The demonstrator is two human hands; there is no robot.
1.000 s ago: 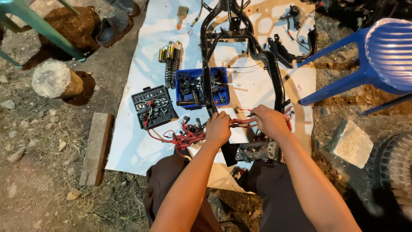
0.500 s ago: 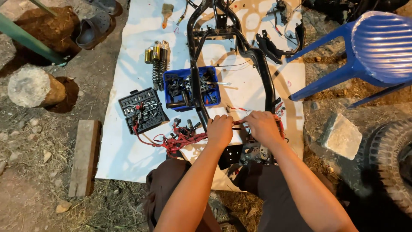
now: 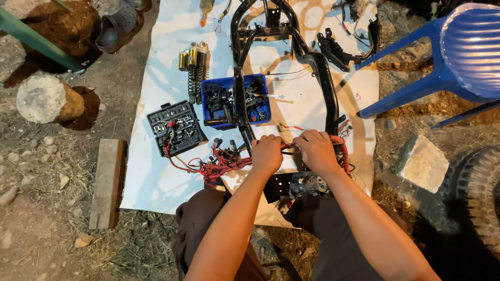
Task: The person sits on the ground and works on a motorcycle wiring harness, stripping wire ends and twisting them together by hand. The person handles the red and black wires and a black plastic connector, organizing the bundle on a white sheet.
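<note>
Red wiring harness [image 3: 224,162] lies on the white sheet [image 3: 156,182] in front of the seated person, a tangle of wires and dark connectors running rightward under both hands to the black tubular frame [image 3: 328,93]. Far left on bare ground: a concrete cylinder [image 3: 44,99], then a wooden plank [image 3: 107,182] just beside the sheet's edge. On the sheet, a black socket set case [image 3: 176,127] sits open, with a red wire trailing across it; above it, two coil shock absorbers [image 3: 194,70]; next, a blue parts tray [image 3: 234,101] crossed by a frame tube. Left hand [image 3: 266,153] is curled closed around the harness bundle. Right hand [image 3: 315,151], near it, also grips the bundle, fingers closed. Far right: a blue plastic chair [image 3: 458,57], a stone block [image 3: 422,162], a tyre [image 3: 479,198].
</note>
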